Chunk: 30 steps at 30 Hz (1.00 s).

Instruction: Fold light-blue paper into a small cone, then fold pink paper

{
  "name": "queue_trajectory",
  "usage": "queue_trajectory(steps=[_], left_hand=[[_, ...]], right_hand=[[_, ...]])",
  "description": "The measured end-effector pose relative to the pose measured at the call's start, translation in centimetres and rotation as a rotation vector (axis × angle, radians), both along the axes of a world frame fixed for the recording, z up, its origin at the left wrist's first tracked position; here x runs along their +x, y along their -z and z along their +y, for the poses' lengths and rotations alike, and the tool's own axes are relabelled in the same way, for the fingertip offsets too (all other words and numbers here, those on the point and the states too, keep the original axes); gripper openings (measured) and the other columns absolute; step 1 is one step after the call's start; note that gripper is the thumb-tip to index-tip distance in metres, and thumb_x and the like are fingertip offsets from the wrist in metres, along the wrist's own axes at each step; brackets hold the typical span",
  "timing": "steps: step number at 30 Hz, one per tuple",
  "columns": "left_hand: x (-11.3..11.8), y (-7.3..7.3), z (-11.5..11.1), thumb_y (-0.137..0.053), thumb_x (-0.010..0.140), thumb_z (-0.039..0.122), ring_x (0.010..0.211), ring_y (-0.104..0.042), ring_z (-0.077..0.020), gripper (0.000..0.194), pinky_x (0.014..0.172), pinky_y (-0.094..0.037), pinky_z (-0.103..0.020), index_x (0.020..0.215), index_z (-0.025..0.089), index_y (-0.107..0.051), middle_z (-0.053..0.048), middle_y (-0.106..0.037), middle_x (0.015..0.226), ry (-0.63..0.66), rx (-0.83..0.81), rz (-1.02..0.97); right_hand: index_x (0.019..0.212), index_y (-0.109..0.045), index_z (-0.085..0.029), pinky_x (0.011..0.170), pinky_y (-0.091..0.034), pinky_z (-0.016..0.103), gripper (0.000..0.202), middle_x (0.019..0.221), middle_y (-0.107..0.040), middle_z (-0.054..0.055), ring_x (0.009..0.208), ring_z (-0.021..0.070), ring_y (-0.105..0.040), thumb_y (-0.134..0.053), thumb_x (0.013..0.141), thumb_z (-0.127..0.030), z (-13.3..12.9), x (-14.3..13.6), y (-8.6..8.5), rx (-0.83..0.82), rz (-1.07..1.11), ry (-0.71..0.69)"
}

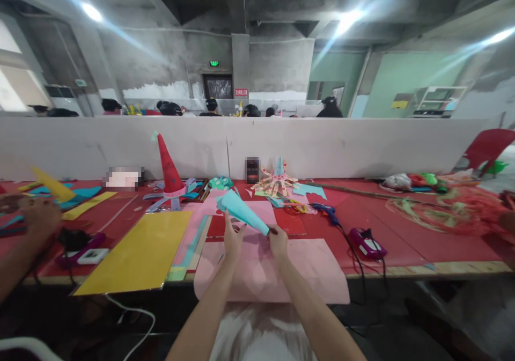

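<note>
A light blue paper cone [245,213] is held in the air between my two hands, its wide end to the left and its narrow tip to the right. My left hand [233,235] is closed on the wide end, fingers partly behind the paper. At the narrow tip, the fingers of my right hand [278,238] pinch the paper. Beneath both hands lies a large pink sheet [314,270] that hangs over the table's front edge. Red paper [289,224] lies behind it on the red table.
Yellow sheet [140,253] at left overhangs the edge. A red cone hat [169,168] and a fringed blue-tipped hat [279,176] stand behind. Right: a blue glue gun [328,211], a purple power strip [367,244] with cords, netting [442,211]. Another person's hand [40,216] is far left.
</note>
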State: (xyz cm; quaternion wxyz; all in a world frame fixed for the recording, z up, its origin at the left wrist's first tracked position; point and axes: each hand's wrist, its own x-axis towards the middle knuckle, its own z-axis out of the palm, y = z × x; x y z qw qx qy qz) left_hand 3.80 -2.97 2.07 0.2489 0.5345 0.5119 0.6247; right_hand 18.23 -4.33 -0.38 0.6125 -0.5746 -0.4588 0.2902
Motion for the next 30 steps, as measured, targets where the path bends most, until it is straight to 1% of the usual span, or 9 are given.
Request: queue_trajectory(steps=[4,7,13,16,19,22,24,27,30], left_hand=[[0.0,0.2,0.0,-0.061,0.068,0.022,0.066,-0.051,-0.0148,0.041,0.068,-0.041,-0.026,0.108,0.024,-0.057,-0.004,-0.06,0.088,0.074,0.016,0.017],[0.0,0.3,0.1,-0.055,0.071,0.019,0.067,-0.053,-0.0161,0.026,0.069,-0.041,-0.028,0.096,0.023,-0.061,-0.003,-0.061,0.083,0.067,-0.001,0.074],[-0.3,0.9,0.3,-0.05,0.073,0.019,0.064,-0.057,-0.0174,0.023,0.065,-0.043,-0.029,0.096,0.021,-0.054,-0.002,-0.058,0.072,0.027,-0.043,0.095],[-0.5,1.2,0.4,-0.047,0.075,0.019,0.066,-0.057,-0.0175,0.019,0.067,-0.044,-0.03,0.093,0.02,-0.052,-0.003,-0.057,0.074,-0.004,-0.04,0.151],[-0.7,1.0,0.3,-0.047,0.073,0.015,0.083,-0.056,-0.0196,0.014,0.076,-0.044,-0.033,0.084,0.02,-0.054,-0.006,-0.054,0.089,-0.093,0.05,0.271],[-0.8,0.8,0.3,-0.048,0.072,0.013,0.109,-0.044,-0.024,0.011,0.089,-0.037,-0.038,0.078,0.018,-0.055,-0.01,-0.046,0.11,-0.21,0.163,0.394],[-0.9,0.8,0.4,-0.048,0.072,0.012,0.115,-0.039,-0.0249,0.01,0.093,-0.034,-0.04,0.077,0.018,-0.056,-0.01,-0.043,0.117,-0.246,0.21,0.463],[-0.9,1.2,0.8,-0.052,0.071,0.01,0.106,-0.047,-0.0229,0.01,0.091,-0.036,-0.039,0.076,0.018,-0.055,-0.009,-0.052,0.108,-0.193,0.218,0.528],[-0.9,1.6,1.1,-0.054,0.071,0.009,0.102,-0.05,-0.0227,0.012,0.093,-0.033,-0.041,0.077,0.02,-0.055,-0.005,-0.061,0.095,-0.153,0.187,0.561]], right_hand=[[0.079,-0.067,-0.013,0.059,-0.043,0.025,0.033,0.069,-0.066,0.006,0.062,0.0167,-0.057,-0.041,0.062,-0.023,-0.1,0.1,0.1,0.008,-0.022,0.042],[0.081,-0.066,-0.013,0.062,-0.044,0.025,0.032,0.076,-0.067,0.007,0.067,0.0173,-0.058,-0.043,0.062,-0.024,-0.2,0.1,-0.2,0.002,-0.006,0.088],[0.082,-0.066,-0.013,0.059,-0.043,0.025,0.034,0.077,-0.067,0.008,0.064,0.0169,-0.058,-0.042,0.061,-0.022,-0.3,0.1,-0.4,-0.028,0.017,0.097],[0.081,-0.067,-0.012,0.059,-0.043,0.025,0.034,0.077,-0.067,0.008,0.064,0.017,-0.057,-0.042,0.06,-0.022,-0.2,0.1,-0.3,-0.033,0.019,0.109],[0.082,-0.067,-0.012,0.059,-0.043,0.025,0.035,0.078,-0.067,0.008,0.064,0.0165,-0.057,-0.042,0.06,-0.022,-0.2,0.1,-0.2,-0.024,0.024,0.111],[0.082,-0.067,-0.012,0.054,-0.042,0.024,0.035,0.076,-0.067,0.008,0.06,0.0154,-0.055,-0.042,0.06,-0.023,-0.3,0.1,-0.2,-0.016,0.063,0.12],[0.082,-0.067,-0.012,0.05,-0.041,0.023,0.035,0.074,-0.066,0.007,0.057,0.0147,-0.054,-0.043,0.06,-0.023,-0.3,0.0,-0.2,-0.001,0.109,0.129],[0.085,-0.067,-0.013,0.046,-0.039,0.022,0.036,0.071,-0.066,0.005,0.051,0.0132,-0.052,-0.044,0.06,-0.024,-0.2,0.0,-0.2,-0.008,0.167,0.126],[0.084,-0.068,-0.014,0.052,-0.041,0.024,0.035,0.071,-0.066,0.005,0.055,0.0143,-0.054,-0.045,0.06,-0.025,-0.3,0.1,-0.4,-0.013,0.157,0.134]])
